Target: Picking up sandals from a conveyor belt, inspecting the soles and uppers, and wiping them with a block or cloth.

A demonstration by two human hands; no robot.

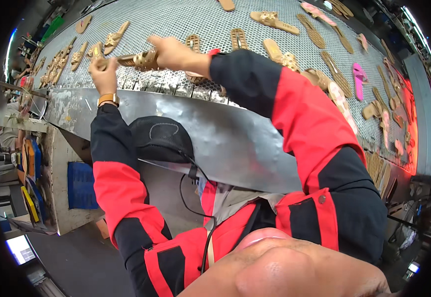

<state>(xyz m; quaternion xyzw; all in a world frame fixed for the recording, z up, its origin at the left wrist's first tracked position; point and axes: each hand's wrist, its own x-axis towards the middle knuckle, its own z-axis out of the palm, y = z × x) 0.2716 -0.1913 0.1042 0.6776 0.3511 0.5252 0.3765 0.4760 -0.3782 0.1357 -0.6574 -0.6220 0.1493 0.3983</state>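
Note:
Over the near edge of a metal mesh belt [141, 29], both my hands are closed on one slide sandal [147, 60] with a gold-tan woven strap. My left hand [104, 75] pinches its left end. At the strap end, my right hand [175, 53] grips it with thumb and fingers. The sandal lies sideways between them, its far side hidden. Close by on the belt are another tan sandal [115, 37] beyond my left hand and a brown sole [192, 41] beside my right wrist.
Several tan sandals line the belt's left, with more soles and a magenta sandal [359, 79] on the right. A bare metal ledge [225, 126] borders the belt. A black rounded cap-like item [161, 141] with a cable sits before me; a blue crate [81, 185] is at left.

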